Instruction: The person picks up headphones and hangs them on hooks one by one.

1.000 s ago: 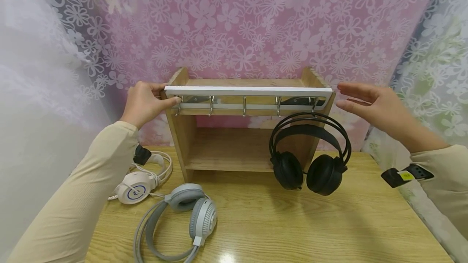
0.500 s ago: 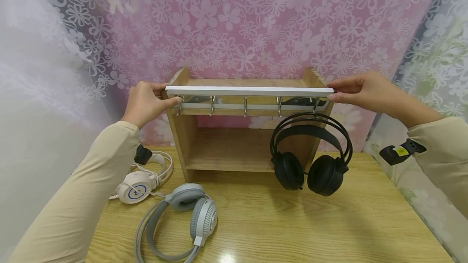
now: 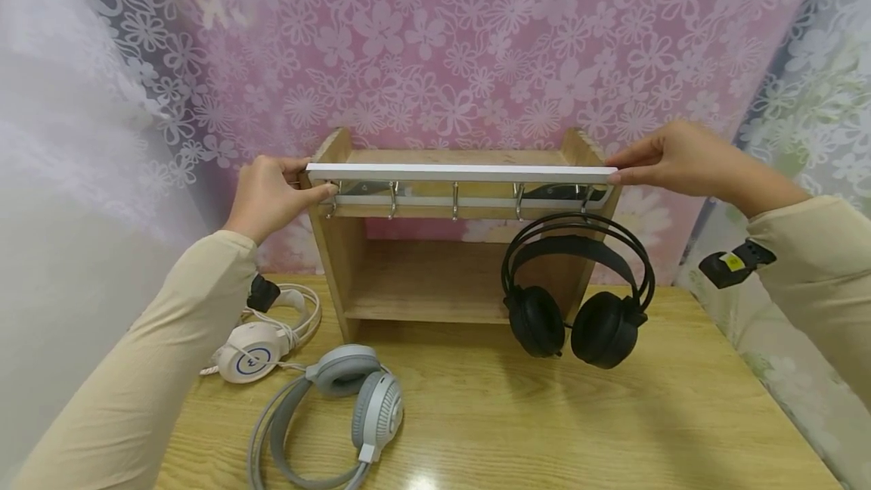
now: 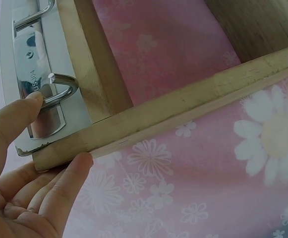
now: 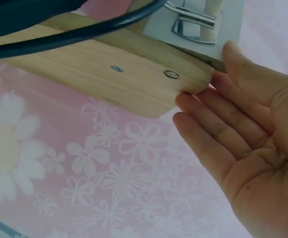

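A white hook rail [image 3: 422,172] with several metal hooks runs across the upper front of a wooden shelf [image 3: 435,282]. My left hand [image 3: 265,195] grips its left end; in the left wrist view the thumb lies on the metal plate beside a hook [image 4: 64,91], and the other fingers are at the wood's outer side. At the right end, my right hand [image 3: 690,165] pinches the corner, thumb on the rail's edge and fingertips against the wooden side panel [image 5: 109,69]. Black headphones [image 3: 602,327] hang from the rightmost hook, ear cups down.
On the wooden table [image 3: 517,437], a grey headset [image 3: 377,410] lies at front left. Behind it is a white headset [image 3: 253,354] with its cable bundled, partly hidden by the left sleeve. A pink floral curtain [image 3: 449,44] hangs behind the shelf.
My right hand has moved left from beside the shelf onto the rail's right corner and has taken hold of it. The left hand keeps its place; the headphones hang as before.
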{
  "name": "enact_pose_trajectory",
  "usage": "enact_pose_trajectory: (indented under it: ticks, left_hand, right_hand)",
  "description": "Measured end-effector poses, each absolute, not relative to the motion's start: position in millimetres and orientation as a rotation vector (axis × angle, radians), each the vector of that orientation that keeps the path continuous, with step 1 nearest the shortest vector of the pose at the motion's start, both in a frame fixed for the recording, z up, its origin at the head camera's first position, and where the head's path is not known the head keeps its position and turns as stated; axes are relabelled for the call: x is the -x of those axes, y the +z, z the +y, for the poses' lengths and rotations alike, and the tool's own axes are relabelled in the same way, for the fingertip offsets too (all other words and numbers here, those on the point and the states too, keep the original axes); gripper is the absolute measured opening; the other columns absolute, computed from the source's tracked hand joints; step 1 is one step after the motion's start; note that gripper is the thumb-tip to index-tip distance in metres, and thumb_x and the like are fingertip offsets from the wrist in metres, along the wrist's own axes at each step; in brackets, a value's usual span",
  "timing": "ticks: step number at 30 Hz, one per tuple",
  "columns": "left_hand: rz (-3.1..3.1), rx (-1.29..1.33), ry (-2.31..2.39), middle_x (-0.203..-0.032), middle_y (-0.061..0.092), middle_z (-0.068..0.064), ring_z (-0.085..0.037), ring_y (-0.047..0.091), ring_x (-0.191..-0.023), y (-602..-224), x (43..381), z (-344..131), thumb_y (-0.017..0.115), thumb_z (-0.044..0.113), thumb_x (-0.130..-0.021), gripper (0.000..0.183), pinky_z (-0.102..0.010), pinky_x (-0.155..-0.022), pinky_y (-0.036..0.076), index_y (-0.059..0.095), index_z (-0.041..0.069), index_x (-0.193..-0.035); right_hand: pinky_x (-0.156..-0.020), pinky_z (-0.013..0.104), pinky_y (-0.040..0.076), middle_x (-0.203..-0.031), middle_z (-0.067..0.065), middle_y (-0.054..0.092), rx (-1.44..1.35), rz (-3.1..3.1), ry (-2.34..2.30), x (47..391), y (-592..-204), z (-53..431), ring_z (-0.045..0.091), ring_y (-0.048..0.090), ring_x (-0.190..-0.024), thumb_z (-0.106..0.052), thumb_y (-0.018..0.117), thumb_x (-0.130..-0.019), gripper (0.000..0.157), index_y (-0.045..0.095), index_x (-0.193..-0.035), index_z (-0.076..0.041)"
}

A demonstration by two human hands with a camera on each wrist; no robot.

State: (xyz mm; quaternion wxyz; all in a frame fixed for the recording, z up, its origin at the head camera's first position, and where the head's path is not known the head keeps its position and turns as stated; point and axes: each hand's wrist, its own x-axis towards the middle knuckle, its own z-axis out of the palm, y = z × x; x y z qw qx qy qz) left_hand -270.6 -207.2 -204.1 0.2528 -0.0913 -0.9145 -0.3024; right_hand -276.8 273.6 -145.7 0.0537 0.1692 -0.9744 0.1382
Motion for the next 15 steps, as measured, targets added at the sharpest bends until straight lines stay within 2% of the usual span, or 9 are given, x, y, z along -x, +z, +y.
enact_pose_trajectory:
  ticks: [2, 5, 8, 12, 15]
  left_hand:
    - [-2.490, 0.252, -0.828, -0.089, 0.074, -0.013, -0.016, 0.062, -0.072, -204.0, 270.6, -207.1, 0.079, 0.033, -0.079, 0.044, -0.026, -0.059, 0.041, 0.071, 0.006, -0.114]
    - [-2.502, 0.246, -0.822, -0.091, 0.074, -0.013, -0.019, 0.065, -0.078, -204.9, 270.6, -208.9, 0.078, 0.034, -0.079, 0.045, -0.027, -0.061, 0.042, 0.071, 0.007, -0.114]
    - [-2.508, 0.241, -0.815, -0.092, 0.074, -0.013, -0.020, 0.066, -0.080, -205.5, 270.0, -210.6, 0.078, 0.035, -0.079, 0.046, -0.027, -0.061, 0.042, 0.071, 0.007, -0.115]
    - [-2.498, 0.246, -0.816, -0.092, 0.073, -0.014, -0.019, 0.065, -0.077, -205.6, 269.7, -209.8, 0.078, 0.037, -0.079, 0.048, -0.025, -0.060, 0.042, 0.070, 0.006, -0.116]
    - [-2.488, 0.244, -0.828, -0.091, 0.073, -0.014, -0.022, 0.066, -0.079, -206.5, 269.9, -207.4, 0.078, 0.038, -0.080, 0.052, -0.023, -0.057, 0.042, 0.068, 0.006, -0.119]
  right_hand:
    - [-0.078, 0.054, 0.050, -0.107, 0.020, 0.069, -0.518, -2.973, 0.396, 276.9, -143.8, 273.2, 0.040, 0.062, -0.102, -0.040, 0.065, -0.090, 0.045, 0.067, -0.121, -0.007]
    - [-0.069, 0.043, 0.049, -0.102, 0.017, 0.071, -0.532, -2.982, 0.354, 277.1, -142.4, 270.6, 0.031, 0.065, -0.089, -0.041, 0.066, -0.090, 0.045, 0.067, -0.121, -0.008]
    - [-0.065, 0.036, 0.044, -0.100, 0.016, 0.072, -0.541, -2.979, 0.340, 276.9, -142.1, 268.5, 0.023, 0.064, -0.084, -0.040, 0.067, -0.089, 0.044, 0.068, -0.120, -0.008]
    - [-0.069, 0.040, 0.048, -0.101, 0.017, 0.072, -0.524, -2.985, 0.367, 277.0, -141.8, 269.6, 0.029, 0.065, -0.091, -0.039, 0.067, -0.089, 0.045, 0.068, -0.120, -0.007]
    - [-0.067, 0.038, 0.046, -0.101, 0.017, 0.072, -0.497, -2.993, 0.381, 277.5, -141.4, 271.6, 0.027, 0.065, -0.088, -0.040, 0.067, -0.089, 0.045, 0.068, -0.120, -0.007]
